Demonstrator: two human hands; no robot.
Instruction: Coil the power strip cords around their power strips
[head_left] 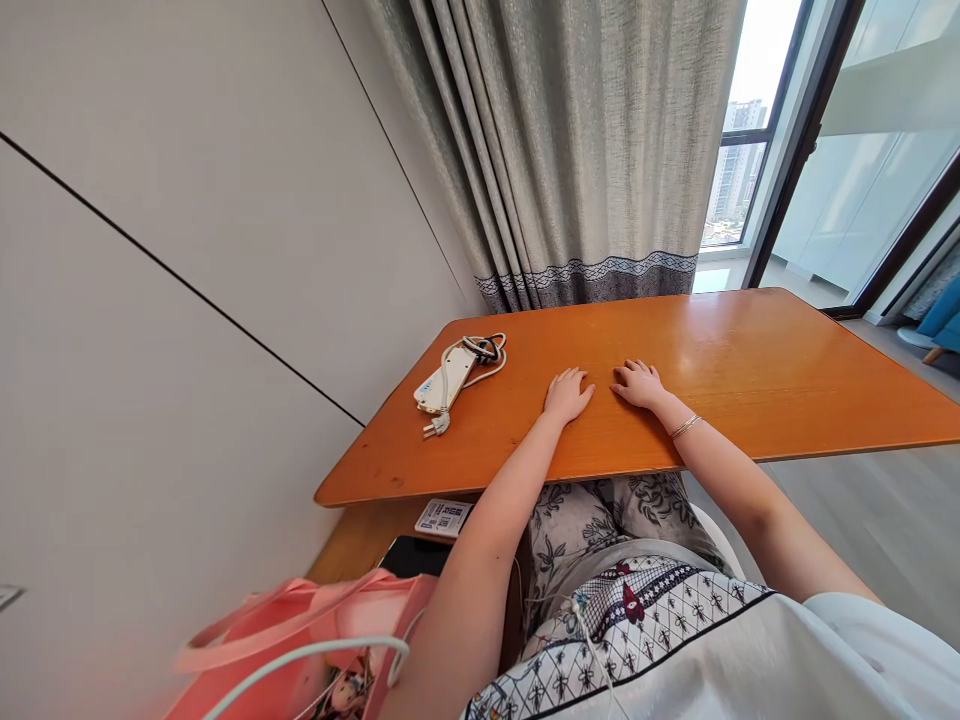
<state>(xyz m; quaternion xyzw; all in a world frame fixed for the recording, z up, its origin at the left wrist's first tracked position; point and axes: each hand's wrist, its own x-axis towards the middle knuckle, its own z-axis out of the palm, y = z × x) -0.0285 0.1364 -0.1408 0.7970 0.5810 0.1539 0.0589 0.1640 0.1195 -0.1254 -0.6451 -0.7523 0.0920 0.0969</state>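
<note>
My left hand [568, 394] lies flat on the orange wooden table [750, 370], palm down, fingers stretched out and holding nothing. My right hand [640, 384] rests flat just beside it, fingers spread and nothing in it, with a thin bracelet on the wrist. The two hands are a short gap apart near the table's front edge. A white power strip [446, 380] with its coiled cable and plug lies on the table to the left of my left hand, not touched.
A white wall runs along the left. Grey curtains [570, 150] hang behind the table, with a window and glass door at the right. A pink bag [300, 640], a dark phone [416, 556] and a small card [444, 517] sit on a low surface at lower left.
</note>
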